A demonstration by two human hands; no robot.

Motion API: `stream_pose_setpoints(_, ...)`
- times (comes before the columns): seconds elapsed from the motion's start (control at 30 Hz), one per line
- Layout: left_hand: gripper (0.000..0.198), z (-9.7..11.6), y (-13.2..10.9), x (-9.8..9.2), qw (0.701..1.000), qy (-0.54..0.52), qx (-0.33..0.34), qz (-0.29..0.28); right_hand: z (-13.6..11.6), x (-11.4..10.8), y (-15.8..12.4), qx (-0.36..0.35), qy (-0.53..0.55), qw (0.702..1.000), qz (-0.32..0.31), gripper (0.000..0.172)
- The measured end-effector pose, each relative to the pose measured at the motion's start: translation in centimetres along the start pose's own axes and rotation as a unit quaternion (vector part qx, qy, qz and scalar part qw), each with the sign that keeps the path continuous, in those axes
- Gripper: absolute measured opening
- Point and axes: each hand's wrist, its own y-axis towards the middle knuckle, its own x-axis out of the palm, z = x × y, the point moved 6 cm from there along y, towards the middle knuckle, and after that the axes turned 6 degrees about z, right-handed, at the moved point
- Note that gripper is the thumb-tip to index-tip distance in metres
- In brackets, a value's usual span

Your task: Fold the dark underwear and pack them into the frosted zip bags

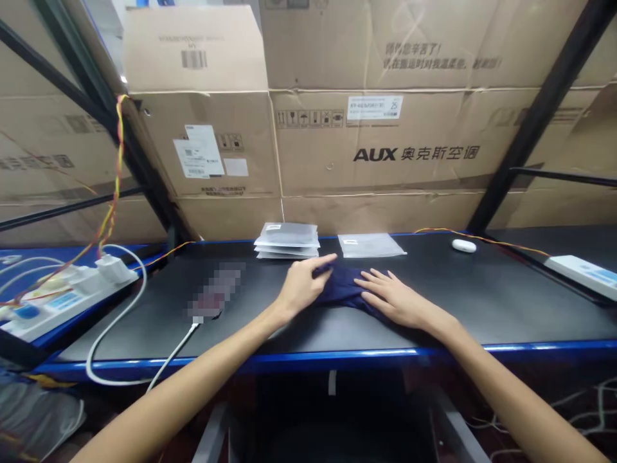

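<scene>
A small dark navy cloth [343, 288] lies bunched on the black table [482, 296], a little behind the blue front edge. My left hand [303, 283] rests on its left side, thumb and fingers pinched on a fold of the fabric. My right hand [391, 297] lies flat on the right part of the cloth, fingers stretched out and slightly spread, pressing it down. Both forearms reach in from below.
Behind the cloth sit a stack of clear plastic bags [288, 240] and a single flat bag [370, 245]. A white earbud case [463, 245] lies far right. A power strip [72, 289] with white cable is at left, another [583, 273] at right. Cardboard boxes [376, 148] wall the back.
</scene>
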Motion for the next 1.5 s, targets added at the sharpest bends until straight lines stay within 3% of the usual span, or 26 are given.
stream_pose_setpoints(0.1, 0.040, 0.3, -1.0, 3.1, 0.986, 0.105, 0.058, -0.113, 1.1, -0.7, -0.4, 0.017, 0.034, 0.999, 0.009, 0.064)
stream_pose_setpoints(0.2, 0.043, -0.1, -2.2, 4.5, 0.963, 0.164, 0.102, -0.186, 2.7, -1.1, -1.0, 0.036, 0.026, 0.999, 0.022, 0.070)
stream_pose_setpoints(0.5, 0.050, -0.1, -2.1, 2.9, 0.955, 0.119, 0.089, -0.255, 3.6, 0.4, -1.1, 0.032, -0.008, 0.999, -0.018, 0.067)
stream_pose_setpoints(0.57, 0.050, -0.2, -1.6, 1.8, 0.967, 0.089, 0.085, -0.223, 3.6, 0.5, -0.9, 0.033, -0.013, 0.999, -0.025, 0.067)
stream_pose_setpoints(0.63, 0.049, -0.9, -1.0, 0.2, 0.983, 0.085, 0.064, -0.152, 3.6, 0.6, -0.8, 0.032, -0.018, 0.999, -0.031, 0.067)
stream_pose_setpoints(0.73, 0.053, -3.4, -0.6, -2.2, 0.984, 0.165, -0.037, -0.061, 3.5, 0.8, -0.4, 0.028, -0.021, 0.999, -0.031, 0.068)
stream_pose_setpoints(0.83, 0.063, -6.1, -1.1, -3.7, 0.952, 0.259, -0.153, -0.060, 3.0, 0.8, 0.2, 0.021, -0.026, 0.999, -0.030, 0.068)
stream_pose_setpoints(0.97, 0.057, -7.3, -1.6, -4.1, 0.936, 0.270, -0.204, -0.103, 1.9, 1.0, 1.2, 0.015, -0.030, 0.999, -0.040, 0.069)
stream_pose_setpoints(1.07, 0.040, -7.5, -1.3, -4.0, 0.953, 0.201, -0.206, -0.096, 1.5, 0.9, 1.6, 0.019, -0.016, 0.999, -0.047, 0.070)
stream_pose_setpoints(1.2, 0.030, -7.5, -0.5, -4.1, 0.975, 0.070, -0.206, -0.042, 1.9, -0.1, 0.9, 0.025, 0.040, 0.998, -0.033, 0.069)
stream_pose_setpoints(1.37, 0.046, -6.2, 0.0, -2.9, 0.951, -0.146, -0.271, -0.005, 5.2, -1.6, -2.2, 0.083, 0.056, 0.995, 0.008, 0.070)
stream_pose_setpoints(1.5, 0.057, -3.8, 1.3, -1.6, 0.947, -0.220, -0.229, 0.040, 8.4, -2.1, -4.9, 0.144, 0.026, 0.989, 0.036, 0.075)
